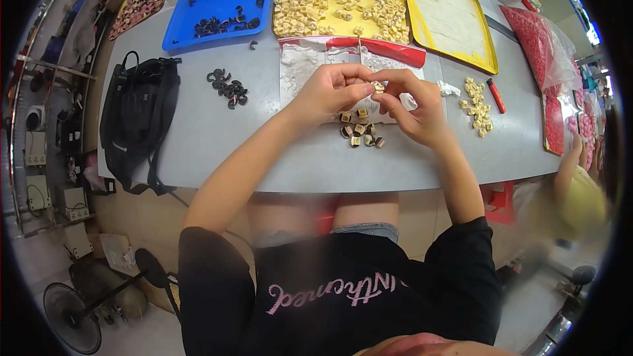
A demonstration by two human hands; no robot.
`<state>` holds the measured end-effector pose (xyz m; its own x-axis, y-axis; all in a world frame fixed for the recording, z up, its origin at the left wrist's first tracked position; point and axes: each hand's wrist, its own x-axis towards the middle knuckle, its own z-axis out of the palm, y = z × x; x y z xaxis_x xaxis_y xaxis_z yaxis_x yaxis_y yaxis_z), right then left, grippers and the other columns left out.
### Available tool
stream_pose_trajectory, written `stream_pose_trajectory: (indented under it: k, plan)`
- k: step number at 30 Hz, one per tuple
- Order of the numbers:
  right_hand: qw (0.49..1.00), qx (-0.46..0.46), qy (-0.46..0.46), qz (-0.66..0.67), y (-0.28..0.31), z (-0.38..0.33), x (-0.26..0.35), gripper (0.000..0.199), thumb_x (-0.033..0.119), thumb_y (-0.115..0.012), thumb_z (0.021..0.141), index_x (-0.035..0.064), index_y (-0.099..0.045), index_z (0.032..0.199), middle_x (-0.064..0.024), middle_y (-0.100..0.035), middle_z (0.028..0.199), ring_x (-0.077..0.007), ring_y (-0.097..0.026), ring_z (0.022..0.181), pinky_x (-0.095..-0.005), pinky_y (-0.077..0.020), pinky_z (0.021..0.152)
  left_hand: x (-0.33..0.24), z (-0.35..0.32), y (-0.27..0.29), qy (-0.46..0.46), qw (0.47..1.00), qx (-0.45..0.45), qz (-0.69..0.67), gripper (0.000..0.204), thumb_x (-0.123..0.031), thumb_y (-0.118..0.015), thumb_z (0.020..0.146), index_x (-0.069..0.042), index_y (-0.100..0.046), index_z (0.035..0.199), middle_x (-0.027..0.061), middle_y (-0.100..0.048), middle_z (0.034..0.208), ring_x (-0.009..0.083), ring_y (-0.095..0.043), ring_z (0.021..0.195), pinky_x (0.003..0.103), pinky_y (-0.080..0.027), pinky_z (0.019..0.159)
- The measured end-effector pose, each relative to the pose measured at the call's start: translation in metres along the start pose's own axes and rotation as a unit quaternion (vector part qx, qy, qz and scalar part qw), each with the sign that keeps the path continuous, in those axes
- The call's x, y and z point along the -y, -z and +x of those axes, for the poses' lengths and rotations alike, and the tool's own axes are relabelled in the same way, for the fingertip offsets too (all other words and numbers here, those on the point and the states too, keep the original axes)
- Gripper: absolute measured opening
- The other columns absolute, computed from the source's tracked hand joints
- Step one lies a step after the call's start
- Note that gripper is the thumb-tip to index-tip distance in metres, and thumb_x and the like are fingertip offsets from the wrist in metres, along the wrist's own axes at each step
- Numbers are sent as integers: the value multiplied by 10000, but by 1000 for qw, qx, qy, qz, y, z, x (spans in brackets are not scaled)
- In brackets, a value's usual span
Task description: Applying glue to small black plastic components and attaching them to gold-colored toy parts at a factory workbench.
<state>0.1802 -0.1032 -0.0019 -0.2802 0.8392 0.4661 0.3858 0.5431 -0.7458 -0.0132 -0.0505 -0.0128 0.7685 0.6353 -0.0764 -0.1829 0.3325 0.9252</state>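
Note:
A small cream-coloured piece [377, 87] is pinched at the fingertips of my right hand [420, 107]. The closed thumb and fingers of my left hand [335, 94] meet it from the other side; what else they grip is hidden. Below my hands on the grey table lies a cluster of cream-and-black joined pieces [359, 135]. Black curved pieces [231, 89] are heaped left of my left hand. Loose cream pieces [476, 107] lie right of my right hand. Behind my hands is a white-smeared sheet [300, 66] with a red strip [395, 54].
A blue tray [175, 26] of black pieces, a yellow tray [343, 29] of cream pieces and a white-smeared yellow-rimmed tray [455, 20] line the back. A black bag [142, 118] lies left. Right are a red marker [496, 97], bags of pink pieces [537, 53] and another person's arm [568, 165].

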Motion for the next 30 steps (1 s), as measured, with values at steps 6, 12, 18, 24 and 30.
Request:
stream_pose_trajectory:
  k: [6, 12, 18, 24, 30]
  plan:
    - [1000, 2, 0, -3, 1, 1, 2, 273, -16, -654, 814, 37, -600, 1076, -48, -582, 638, -115, -566, 540, -238, -426, 515, 3, 1, 1, -13, 1000, 4, -7, 249, -194, -608, 901, -18, -597, 1077, -22, -628, 837, -16, -442, 616, 158, -319, 510]
    - [1000, -4, -2, -2, 2, 1, 3, 274, -14, -652, 820, 36, -602, 1085, -48, -587, 647, -111, -568, 541, -236, -425, 512, 2, 2, -1, -14, 1000, -14, -9, 249, -208, -628, 893, -25, -608, 1061, -37, -606, 810, -6, -424, 600, 160, -314, 511]
    - [1000, -13, 16, -6, 1, 2, 1, 275, -16, -659, 816, 34, -602, 1081, -58, -628, 719, -116, -602, 566, -234, -448, 525, 2, 1, -1, -9, 1000, -18, -21, 244, -210, -629, 891, -27, -619, 1052, -62, -551, 750, 3, -384, 575, 169, -301, 507]
    - [1000, -17, 20, -14, 2, 1, 1, 282, -17, -665, 808, 30, -601, 1079, -65, -640, 751, -124, -606, 572, -240, -458, 533, 2, 3, -2, -8, 1000, -15, -18, 241, -222, -621, 897, -28, -625, 1040, -71, -510, 702, 7, -376, 561, 179, -293, 500]
    - [1000, -13, 19, -20, 1, 2, -2, 290, -16, -670, 801, 28, -600, 1080, -69, -631, 728, -127, -602, 570, -243, -459, 534, 2, 3, 0, -5, 1000, -16, -13, 238, -231, -619, 896, -29, -626, 1022, -75, -484, 680, 11, -364, 554, 183, -290, 501]
